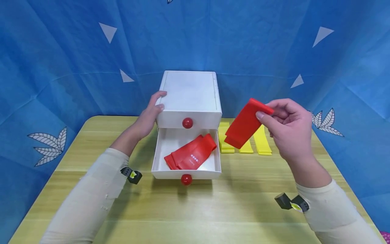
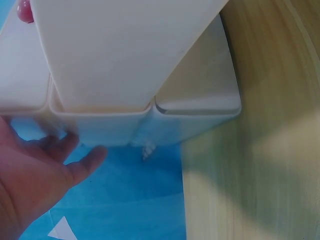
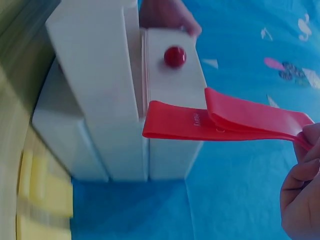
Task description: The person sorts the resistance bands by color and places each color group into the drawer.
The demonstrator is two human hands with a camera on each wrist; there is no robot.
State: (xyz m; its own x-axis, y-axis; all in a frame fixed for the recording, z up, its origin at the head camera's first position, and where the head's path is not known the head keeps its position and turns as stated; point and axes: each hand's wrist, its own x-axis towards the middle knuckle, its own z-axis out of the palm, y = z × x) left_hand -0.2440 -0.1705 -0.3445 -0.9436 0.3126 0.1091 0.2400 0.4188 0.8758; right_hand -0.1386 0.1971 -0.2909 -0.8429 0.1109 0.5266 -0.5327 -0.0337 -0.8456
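My right hand holds a folded red resistance band by one end, pinched between thumb and fingers, up and to the right of a white drawer cabinet. In the right wrist view this band hangs out sideways with its loop parted, "Heavy" printed on it. Below the cabinet's top drawer, another drawer is pulled out. Inside it lie red resistance bands, folded and overlapping. My left hand rests against the cabinet's upper left edge, thumb and fingers extended.
Several yellow resistance bands lie on the wooden table, right of the cabinet. A red knob sits on the top drawer, another knob on the pulled-out one. Behind hangs a blue patterned cloth.
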